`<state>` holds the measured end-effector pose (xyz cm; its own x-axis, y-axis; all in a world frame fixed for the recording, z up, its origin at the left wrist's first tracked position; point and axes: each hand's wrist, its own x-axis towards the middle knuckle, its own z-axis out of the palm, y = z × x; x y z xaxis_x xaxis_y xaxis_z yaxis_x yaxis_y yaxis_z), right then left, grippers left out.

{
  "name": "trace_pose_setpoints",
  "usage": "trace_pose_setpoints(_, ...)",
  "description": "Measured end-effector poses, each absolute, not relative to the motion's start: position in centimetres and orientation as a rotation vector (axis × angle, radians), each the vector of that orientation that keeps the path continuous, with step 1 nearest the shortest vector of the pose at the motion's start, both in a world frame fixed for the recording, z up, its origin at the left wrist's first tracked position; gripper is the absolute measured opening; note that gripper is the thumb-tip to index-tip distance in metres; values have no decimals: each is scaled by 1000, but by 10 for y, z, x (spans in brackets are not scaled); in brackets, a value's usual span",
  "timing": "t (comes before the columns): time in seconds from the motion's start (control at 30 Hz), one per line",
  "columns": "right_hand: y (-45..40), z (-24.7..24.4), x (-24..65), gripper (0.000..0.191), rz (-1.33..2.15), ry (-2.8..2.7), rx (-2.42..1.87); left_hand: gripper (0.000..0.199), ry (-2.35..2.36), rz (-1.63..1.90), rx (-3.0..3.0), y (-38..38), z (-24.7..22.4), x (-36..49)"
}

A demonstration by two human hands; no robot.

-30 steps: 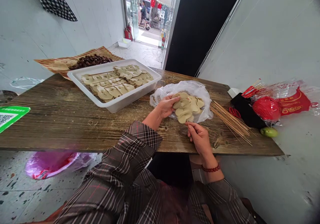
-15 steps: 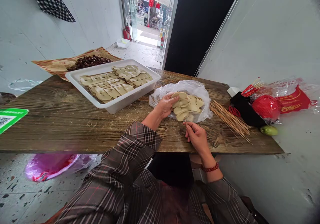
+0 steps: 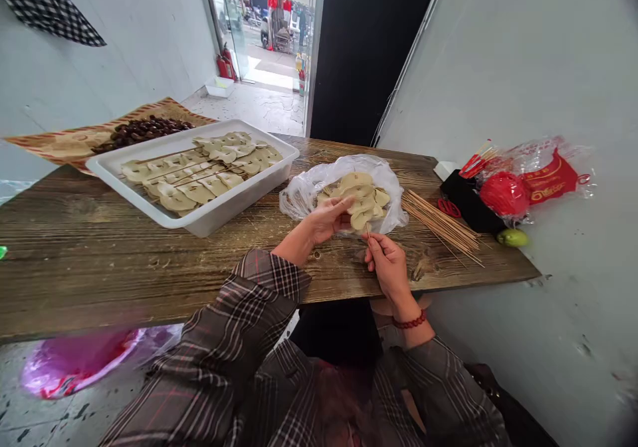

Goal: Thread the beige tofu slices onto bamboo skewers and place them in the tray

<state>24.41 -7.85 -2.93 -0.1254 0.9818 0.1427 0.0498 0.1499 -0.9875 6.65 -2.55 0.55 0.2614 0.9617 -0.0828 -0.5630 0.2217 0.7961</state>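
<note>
Pale flat slices (image 3: 362, 202) on a skewer are held up over an open clear plastic bag (image 3: 393, 176) of similar slices. My left hand (image 3: 326, 221) pinches the slices from the left, thumb on top. With my right hand (image 3: 386, 261), closed at the lower end, I grip the thin wooden skewer (image 3: 368, 229); its upper part is hidden by the slices. To the left, a white tray (image 3: 209, 218) holds several skewers loaded with the same slices. Bare wooden skewers (image 3: 443, 224) lie in a loose bundle right of the bag.
Dark fruit (image 3: 144, 130) lies on patterned paper (image 3: 64, 147) behind the tray. At the table's right end are a black holder (image 3: 471, 201), a red ball (image 3: 504, 193) and a green fruit (image 3: 512, 237). A purple-lined basin (image 3: 80, 360) stands below the wooden table (image 3: 124, 261).
The view has swung right, so the scene sits further left. My left hand has shifted lower against the slices, with more of the bag's slices visible behind it. Both grips persist.
</note>
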Motion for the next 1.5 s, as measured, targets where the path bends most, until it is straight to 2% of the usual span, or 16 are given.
trace_pose_setpoints(0.33,-73,-31,239,36,1168,-1471,-1092,39,612,1316,748,-31,4,86)
trace_pose_setpoints(0.87,-75,-29,240,30,1184,-1433,-1097,49,677,1270,828,-36,4,91)
trace_pose_setpoints(1.5,-76,-28,241,30,1204,-1360,-1075,51,758,1240,846,-43,11,96)
